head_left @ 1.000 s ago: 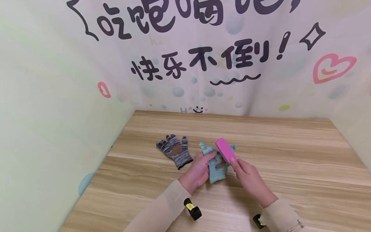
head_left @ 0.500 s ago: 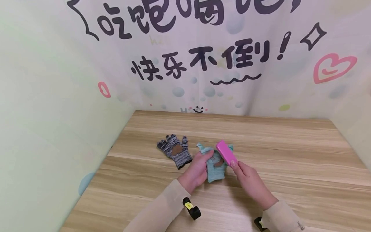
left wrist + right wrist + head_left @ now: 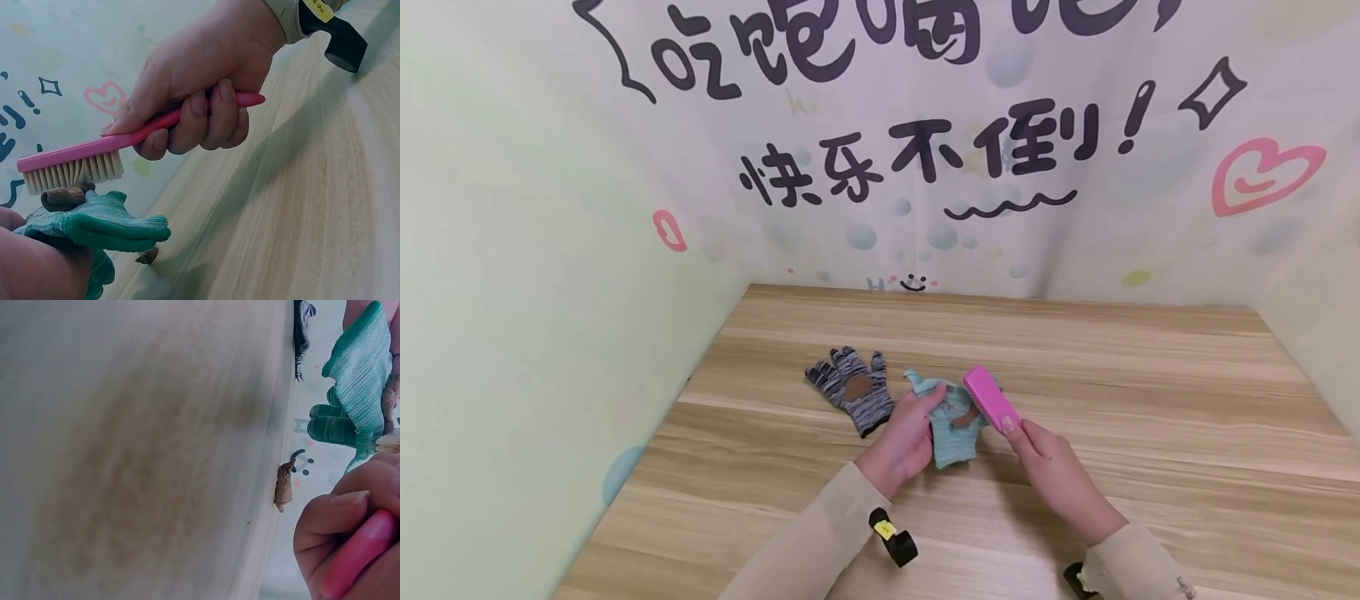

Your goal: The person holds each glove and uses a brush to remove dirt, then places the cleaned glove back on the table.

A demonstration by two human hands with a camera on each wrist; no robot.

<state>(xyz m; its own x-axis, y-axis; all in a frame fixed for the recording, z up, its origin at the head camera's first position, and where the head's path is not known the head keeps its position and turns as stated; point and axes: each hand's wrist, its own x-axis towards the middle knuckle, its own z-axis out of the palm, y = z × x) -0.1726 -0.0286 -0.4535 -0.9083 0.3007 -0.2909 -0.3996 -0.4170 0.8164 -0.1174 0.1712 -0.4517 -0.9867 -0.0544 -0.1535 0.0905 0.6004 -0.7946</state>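
In the head view my left hand [image 3: 906, 440] holds a teal knit glove [image 3: 953, 443] above the table, thumb on top. A curled brown piece [image 3: 62, 199] lies on the glove, under the brush bristles in the left wrist view. My right hand [image 3: 1060, 475] grips a pink scrub brush [image 3: 991, 398] by its handle, fingers wrapped round it in the left wrist view. Its pale bristles [image 3: 75, 172] face down and touch the brown piece. To the left, a grey-and-black knit glove [image 3: 868, 408] lies flat with a round brown patch [image 3: 858, 387] on its palm.
Another brown piece [image 3: 284, 486] lies on the wooden table [image 3: 1150, 417], seen in both wrist views. A printed cloth wall [image 3: 880, 225] stands behind the table, and a pale wall [image 3: 535, 292] to the left. Black camera straps [image 3: 893, 537] hang at the wrists.
My left hand and the teal glove have shifted slightly left. The brush in my right hand has slid a little right and toward me across the glove. The grey glove stays put.
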